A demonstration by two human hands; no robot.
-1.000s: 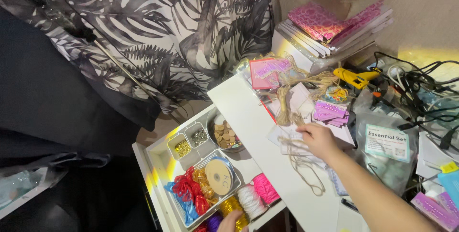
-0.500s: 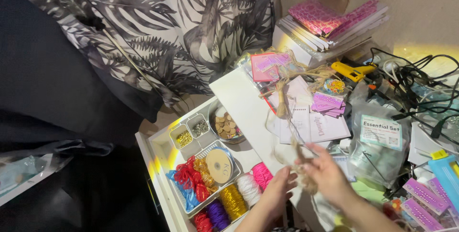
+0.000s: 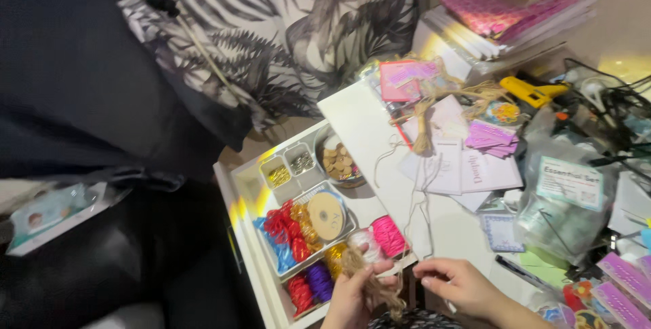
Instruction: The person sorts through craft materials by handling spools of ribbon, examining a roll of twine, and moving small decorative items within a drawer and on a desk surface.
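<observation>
Left hand (image 3: 354, 295), bottom centre, fingers pinched a frayed jute twine tuft (image 3: 369, 276). Right hand (image 3: 461, 283) fingers closed on its thin strand, pulled taut over the white worktop (image 3: 366, 126), beside the open drawer (image 3: 254, 187).

A black-and-grey leaf pattern is shown on the cloth (image 3: 271, 24). The drawer (image 3: 251, 234) and desk (image 3: 366, 139) are white. Red ribbon (image 3: 281, 227), blue ribbon (image 3: 274, 251), gold cord (image 3: 336, 258), purple cord (image 3: 317, 280) and a pink spool (image 3: 388, 234) are seen in the drawer, beside a tan tape roll (image 3: 327, 215). Tan twine (image 3: 369, 278) is held in the left hand (image 3: 352, 298). A pink patterned pad (image 3: 488, 10) tops the white stack, the glue gun (image 3: 532, 90) is yellow, and the tags (image 3: 491, 136) are lilac.
</observation>
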